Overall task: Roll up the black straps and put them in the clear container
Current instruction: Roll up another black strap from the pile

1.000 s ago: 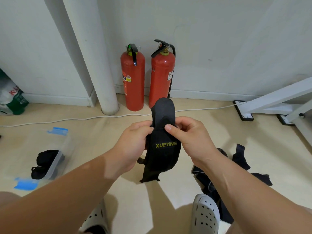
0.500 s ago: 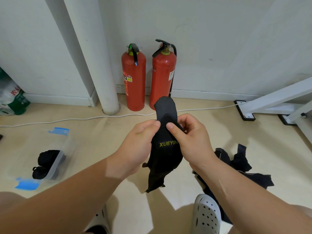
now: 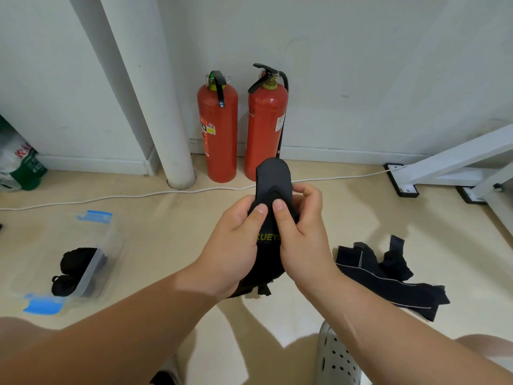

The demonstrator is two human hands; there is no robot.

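Note:
A black strap with yellow lettering is held upright in mid-air at centre. My left hand and my right hand both grip it, thumbs side by side on its front. Its rounded top sticks up above my fingers and its lower end hangs below my palms. More black straps lie loose on the floor to the right. The clear container with blue clips stands on the floor at the left, with rolled black straps inside it.
Two red fire extinguishers stand against the wall beside a white pipe. A white cable runs across the floor. A white metal frame is at the right, a bag at far left. My perforated shoe is at the bottom.
My hands have drawn closer together on the strap, thumbs now touching. The strap's hanging lower end has shortened and more of the lettering is covered.

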